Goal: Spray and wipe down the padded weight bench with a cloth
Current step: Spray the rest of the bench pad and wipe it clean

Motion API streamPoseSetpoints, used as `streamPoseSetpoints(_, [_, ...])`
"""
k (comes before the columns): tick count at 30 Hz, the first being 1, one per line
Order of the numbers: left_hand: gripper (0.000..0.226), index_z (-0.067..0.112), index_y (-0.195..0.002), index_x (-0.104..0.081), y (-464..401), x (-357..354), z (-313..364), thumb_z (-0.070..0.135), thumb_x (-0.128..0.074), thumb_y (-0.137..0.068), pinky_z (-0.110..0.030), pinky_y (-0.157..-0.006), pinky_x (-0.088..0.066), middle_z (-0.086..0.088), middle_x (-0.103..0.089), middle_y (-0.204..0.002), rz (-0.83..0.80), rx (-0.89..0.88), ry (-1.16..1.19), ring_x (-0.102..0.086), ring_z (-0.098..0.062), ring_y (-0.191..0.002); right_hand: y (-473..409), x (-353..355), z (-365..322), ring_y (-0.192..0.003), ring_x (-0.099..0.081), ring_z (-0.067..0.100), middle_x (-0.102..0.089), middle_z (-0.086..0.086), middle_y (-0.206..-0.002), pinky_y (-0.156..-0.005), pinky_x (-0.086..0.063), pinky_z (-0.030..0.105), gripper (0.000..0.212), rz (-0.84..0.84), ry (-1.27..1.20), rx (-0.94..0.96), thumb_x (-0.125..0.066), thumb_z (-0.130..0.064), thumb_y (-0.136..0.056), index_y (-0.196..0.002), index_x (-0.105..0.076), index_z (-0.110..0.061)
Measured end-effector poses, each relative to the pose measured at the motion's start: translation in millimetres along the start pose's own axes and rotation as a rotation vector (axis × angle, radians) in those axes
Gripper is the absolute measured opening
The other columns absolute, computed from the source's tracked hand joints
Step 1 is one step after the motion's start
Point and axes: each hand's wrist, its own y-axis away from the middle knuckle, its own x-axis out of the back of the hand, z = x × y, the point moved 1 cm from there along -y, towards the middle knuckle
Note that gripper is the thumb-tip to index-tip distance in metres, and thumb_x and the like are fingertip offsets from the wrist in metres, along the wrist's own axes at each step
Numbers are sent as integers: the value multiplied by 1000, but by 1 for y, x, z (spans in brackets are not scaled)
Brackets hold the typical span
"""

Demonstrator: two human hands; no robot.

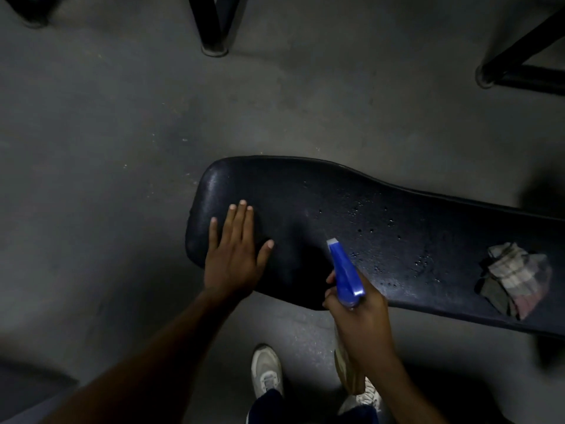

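- While your right hand point(359, 313) is gripping the blue-headed spray bottle point(345, 272), you are misting the black padded bench point(336, 209); your left hand point(234, 255) is resting spread flat on its wide end.
- Next, judging by the droplets, you are needing the crumpled checked cloth point(516, 278) lying on the bench's narrow part.

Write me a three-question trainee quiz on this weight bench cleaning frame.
1. True or false: the left hand lies flat on the padded bench.
2. What does the right hand hold? A) the cloth B) the blue-headed spray bottle C) nothing
3. Fill in: the checked cloth lies on the ___.

Key: 1 true; 2 B; 3 bench, toward its right, with no hand on it.
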Motion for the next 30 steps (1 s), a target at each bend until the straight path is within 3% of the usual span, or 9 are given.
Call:
streamPoseSetpoints(10, [84, 18, -165, -4, -5, -2, -17, 68, -26, -101, -52, -126, 12, -5, 3, -174, -54, 22, 62, 8, -19, -160, 1, -44, -13, -71, -63, 35, -67, 7, -77, -72, -56, 55, 49, -34, 5, -30, -71, 4, -86, -95, -68, -43])
streamPoseSetpoints(13, [85, 18, -165, -2, -5, -4, -17, 69, -24, -100, -50, -125, 15, -6, 7, -173, -59, 27, 72, 10, -20, -160, -5, -53, -19, -74, -65, 40, -69, 7, -81, -75, -57, 61, 35, -66, -14, -20, -71, -7, -85, -93, -68, -41])
streamPoseSetpoints(15, [83, 18, -165, -3, -4, -4, -18, 66, -24, -101, -49, -126, 14, -5, 7, -173, -41, 26, 99, 10, -18, -160, -9, -57, -20, -73, -64, 36, -69, 4, -82, -74, -57, 62, 34, -96, 16, -15, -71, -4, -85, -93, -68, -36])
streamPoseSetpoints(17, [75, 17, -165, -7, -3, -3, -22, 56, -27, -104, -43, -127, 13, -2, 4, -174, 15, 69, 231, 10, -13, -159, -11, -60, -20, -71, -62, 31, -68, 3, -84, -72, -56, 59, 36, -133, 51, -1, -71, 0, -87, -96, -66, -34])
streamPoseSetpoints(20, [67, 15, -164, -14, -7, 3, -24, 44, -31, -106, -32, -125, 17, -1, -3, -174, 104, 230, 494, 5, -9, -159, -8, -66, -17, -70, -63, 25, -68, 1, -85, -72, -56, 56, 20, -183, 84, -12, -70, -23, -81, -98, -65, -32])
streamPoseSetpoints(24, [68, 16, -164, -17, -13, 13, -23, 42, -31, -103, -38, -129, 6, 1, -12, -173, 152, 387, 732, -5, -7, -157, 7, -69, -4, -74, -62, 30, -67, 2, -81, -74, -57, 53, 42, -240, 151, -156, -63, -47, -68, -109, -66, -35])
streamPoseSetpoints(26, [66, 19, -164, -16, -12, 17, -24, 42, -31, -104, -39, -130, 4, 2, -14, -172, 135, 415, 797, -5, -2, -154, 17, -68, 2, -78, -62, 32, -67, 1, -82, -77, -56, 55, 47, -253, 153, -197, -63, -47, -67, -112, -66, -36])
streamPoseSetpoints(30, [60, 22, -164, -12, -10, 22, -21, 42, -29, -109, -34, -127, 6, 3, -10, -173, 72, 443, 815, 1, 1, -150, 38, -55, 13, -71, -67, 23, -72, -2, -80, -73, -58, 53, 35, -231, 142, -238, -67, -39, -68, -103, -69, -37])
